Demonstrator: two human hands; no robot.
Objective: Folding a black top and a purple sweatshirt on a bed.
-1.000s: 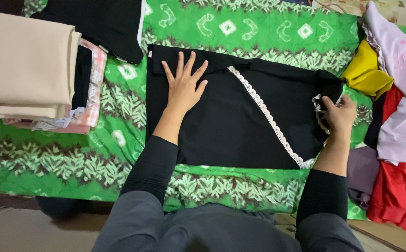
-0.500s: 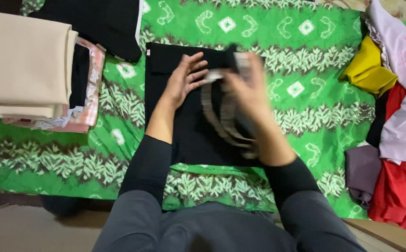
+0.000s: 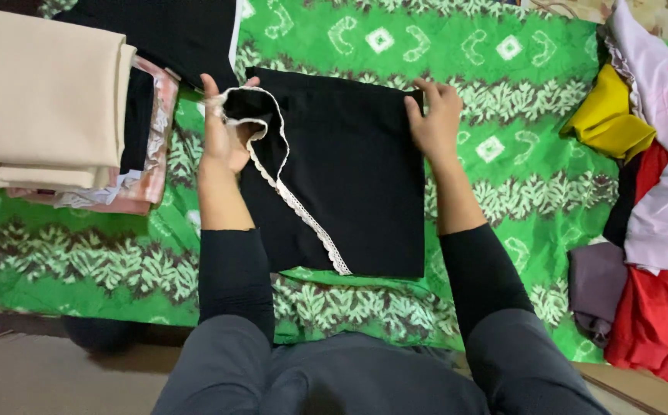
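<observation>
1. Centre of the frame: folded black garment lying flat on the green patterned cloth, its white lace trim running diagonally from upper left down to the lower edge.
2. Left hand at the garment's upper left corner, fingers curled, pinching the lace-edged corner and lifting it slightly off the fold. Risk: a pull here would likely drag the top layer and open the fold.
3. Right hand at the upper right corner, fingers spread and pressed on the folded edge. If the pressure eases while the left lifts, the layers could slide out of line.
4. Upper left of the frame: stack of folded clothes, beige piece on top, just beside the left hand. A careless elbow or a tugged corner might nudge the pile askew.
5. Right edge of the frame: loose heap of unfolded clothes, yellow, red, pale pink. Well apart; little risk of snagging.
6. Lace loop near the left thumb may be twisted; view too soft to be sure. A twist folded in would leave a lump.
</observation>
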